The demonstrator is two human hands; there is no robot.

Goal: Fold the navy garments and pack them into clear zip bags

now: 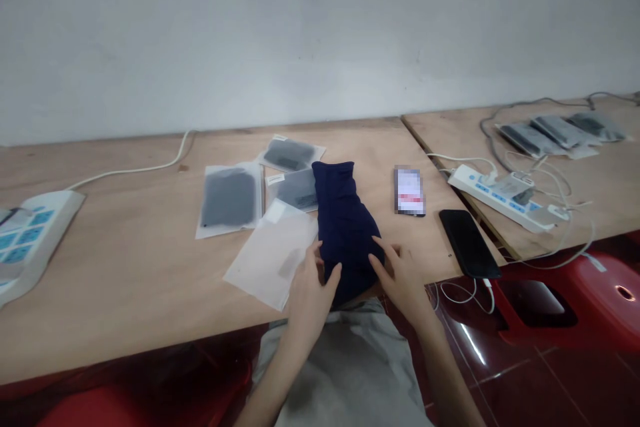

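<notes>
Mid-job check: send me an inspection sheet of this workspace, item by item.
Surface: wooden table, bare wood showing at left.
Job's things: navy cloth at the near edge, partly covering a packet.
Clutter: lit phone, dark phone.
Hands: left hand and right hand at the cloth, fingers parted.
Cables: charging cable at the dark phone; white power strip at right.
Surroundings: pale wall, red stool.

The view looks forward and down from the head (quite near the hands (311,288)).
</notes>
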